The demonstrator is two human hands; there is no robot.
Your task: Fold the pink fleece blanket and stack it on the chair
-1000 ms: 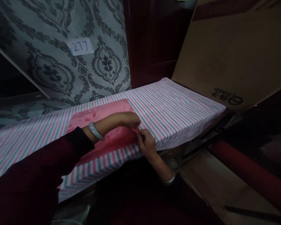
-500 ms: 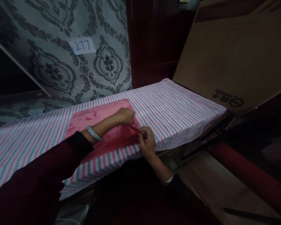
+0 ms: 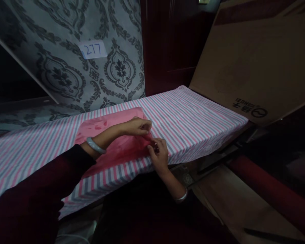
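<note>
A flat, soft pink piece of cloth (image 3: 117,149) lies on the striped sheet, with several darker red marks near its far left part. Its exact kind is not clear. My left hand (image 3: 138,126), with a bracelet at the wrist, is at its right end with fingers curled and thumb pressed in at the bunched edge. Just below and to the right, my right hand (image 3: 159,154) pinches the near right corner of the same edge between thumb and fingers. The fingertips partly hide the gathered edge.
A pink, white and grey striped sheet (image 3: 183,115) covers the long table. A big cardboard box (image 3: 254,61) leans at the right. Behind are a patterned wall (image 3: 122,40) with a paper reading 277 (image 3: 94,49) and a dark red door (image 3: 165,44).
My left hand has turned from a closed fist to a looser curl and shifted slightly right along the pink edge. My right hand keeps nearly the same place; the view has moved slightly.
</note>
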